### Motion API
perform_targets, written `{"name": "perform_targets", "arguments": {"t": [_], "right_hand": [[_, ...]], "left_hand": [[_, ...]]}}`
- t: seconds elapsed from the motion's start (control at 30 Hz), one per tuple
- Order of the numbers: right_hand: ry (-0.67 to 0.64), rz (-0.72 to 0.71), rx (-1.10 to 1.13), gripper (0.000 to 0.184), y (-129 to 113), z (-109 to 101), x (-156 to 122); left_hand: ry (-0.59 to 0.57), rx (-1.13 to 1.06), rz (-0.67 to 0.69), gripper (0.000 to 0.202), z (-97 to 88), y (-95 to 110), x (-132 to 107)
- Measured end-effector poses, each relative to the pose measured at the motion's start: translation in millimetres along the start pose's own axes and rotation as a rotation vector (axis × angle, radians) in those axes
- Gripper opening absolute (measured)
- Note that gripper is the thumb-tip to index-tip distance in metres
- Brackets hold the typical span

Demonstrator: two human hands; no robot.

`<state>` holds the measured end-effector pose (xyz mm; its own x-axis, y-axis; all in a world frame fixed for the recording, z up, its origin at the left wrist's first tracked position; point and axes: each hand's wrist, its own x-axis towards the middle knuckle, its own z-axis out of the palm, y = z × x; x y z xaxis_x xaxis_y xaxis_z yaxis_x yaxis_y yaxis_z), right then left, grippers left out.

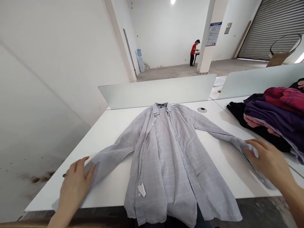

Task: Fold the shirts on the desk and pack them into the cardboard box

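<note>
A light grey button-up shirt (163, 158) lies unbuttoned and face up on the white table, its collar at the far side and its hem hanging over the near edge. Both sleeves are spread outward. On the left sleeve rests my left hand (75, 179), thumb apart from the fingers, with a ring on one finger; the cuff is partly hidden beneath it. My right hand (268, 158) grips the other sleeve near its cuff, fingers curled around the raised cloth. A small white tag (142, 190) shows on the shirt's inner front, near the hem.
A pile of folded dark, purple and red clothes (273, 110) sits at the right on the white table (111, 126). Frosted dividers (161, 91) line the far edge, near a round cable hole (202, 110). Farther back, a person in red (193, 52) stands at a small table.
</note>
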<state>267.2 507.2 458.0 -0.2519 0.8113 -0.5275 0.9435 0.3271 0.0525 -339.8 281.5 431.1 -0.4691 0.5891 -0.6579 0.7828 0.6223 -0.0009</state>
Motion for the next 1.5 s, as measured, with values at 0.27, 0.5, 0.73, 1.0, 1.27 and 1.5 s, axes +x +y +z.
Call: {"name": "perform_targets", "arguments": {"t": [0.27,0.5,0.73,1.0,1.27,1.5], "right_hand": [[-0.466,-0.342,0.454,0.024,-150,-12,-39],[-0.423,-0.322,0.332,0.031,-181,-1,-68],[-0.390,-0.246,0.337,0.021,-186,5,-69],[-0.277,0.214,0.557,0.027,-114,-9,-48],[-0.136,0.473,0.096,0.039,2,-10,-31],[-0.002,0.206,0.331,0.029,-73,-22,-39]], "left_hand": [[-0.343,-0.373,0.064,0.042,23.9,63,-75],[-0.356,-0.376,0.083,0.051,38.7,83,-102],[-0.374,-0.296,0.065,0.050,46.4,86,-102],[-0.379,-0.297,0.091,0.048,47.0,83,-102],[-0.331,-0.300,0.118,0.046,47.6,82,-105],[-0.324,-0.379,0.074,0.047,45.9,85,-102]]}}
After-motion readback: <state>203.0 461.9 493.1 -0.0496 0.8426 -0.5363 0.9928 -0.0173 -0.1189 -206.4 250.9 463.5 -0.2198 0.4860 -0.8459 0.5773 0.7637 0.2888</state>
